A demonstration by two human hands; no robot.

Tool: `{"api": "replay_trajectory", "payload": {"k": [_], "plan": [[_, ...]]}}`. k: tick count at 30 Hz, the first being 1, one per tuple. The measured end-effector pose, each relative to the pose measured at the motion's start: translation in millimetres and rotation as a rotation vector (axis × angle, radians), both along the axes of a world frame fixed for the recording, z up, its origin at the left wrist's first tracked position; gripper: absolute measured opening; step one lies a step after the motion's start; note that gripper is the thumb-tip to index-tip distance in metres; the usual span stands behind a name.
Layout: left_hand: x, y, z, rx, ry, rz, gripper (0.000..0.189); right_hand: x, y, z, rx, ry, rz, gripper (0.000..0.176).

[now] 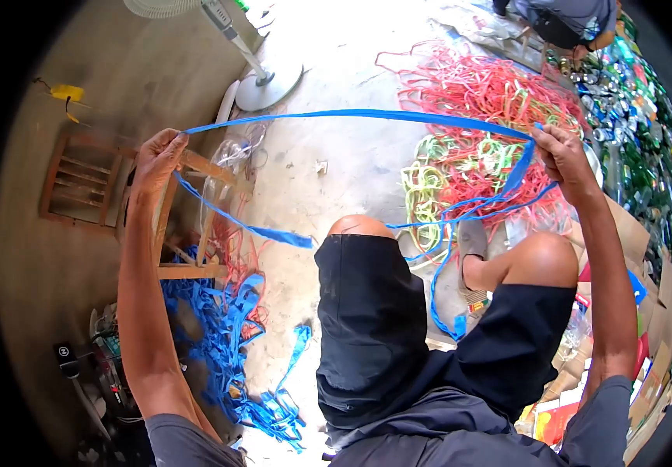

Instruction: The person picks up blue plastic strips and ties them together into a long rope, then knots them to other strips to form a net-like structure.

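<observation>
A long blue strap (336, 114) stretches across the view between my two raised hands, bowed slightly upward. My left hand (162, 156) is closed on one stretch of it, and a loose end hangs below toward my knee. At the other side, my right hand (561, 156) pinches the strap, with more lengths trailing from it past my legs to the floor. Beyond my right knee lies a large heap of red and pale green straps (491, 109). A pile of blue strips (231, 350) is on the floor at my left.
A standing fan (268, 87) is at the upper left, near a wooden frame (188, 270). Many bottles and cans (624, 148) are heaped along the right, beside flattened cardboard (666, 311). Another person (565, 23) is at the top right.
</observation>
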State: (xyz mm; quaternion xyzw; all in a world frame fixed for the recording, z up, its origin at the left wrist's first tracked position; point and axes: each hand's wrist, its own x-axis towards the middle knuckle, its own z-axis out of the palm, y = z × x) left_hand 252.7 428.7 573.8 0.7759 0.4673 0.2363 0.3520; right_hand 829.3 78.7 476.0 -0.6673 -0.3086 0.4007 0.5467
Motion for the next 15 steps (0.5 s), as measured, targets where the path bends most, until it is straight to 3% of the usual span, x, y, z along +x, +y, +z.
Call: {"api": "replay_trajectory", "payload": {"k": [6,7,10,11,15], "plan": [[-59.6,71.3,-90.7,-0.048,-0.005,0.115,0.017,-2.4,41.3,-40.8,-0.092,0.012,0.043,0.026],[-53.9,69.7,-100.2,-0.009,0.112,0.202,0.016,-4.1,49.4,-47.8,-0.127,0.021,0.045,0.027],[-65.3,83.0,-123.9,-0.292,0.189,0.413,0.014,-11.5,74.9,-66.9,-0.222,0.042,0.072,0.032],[-56.0,80.0,-137.8,-0.281,0.153,0.546,0.014,-9.2,81.3,-79.2,-0.233,0.057,0.104,0.033],[-77.7,108.7,-197.5,-0.333,-0.019,0.608,0.013,-15.1,106.5,-108.7,-0.304,0.112,0.187,0.032]]}}
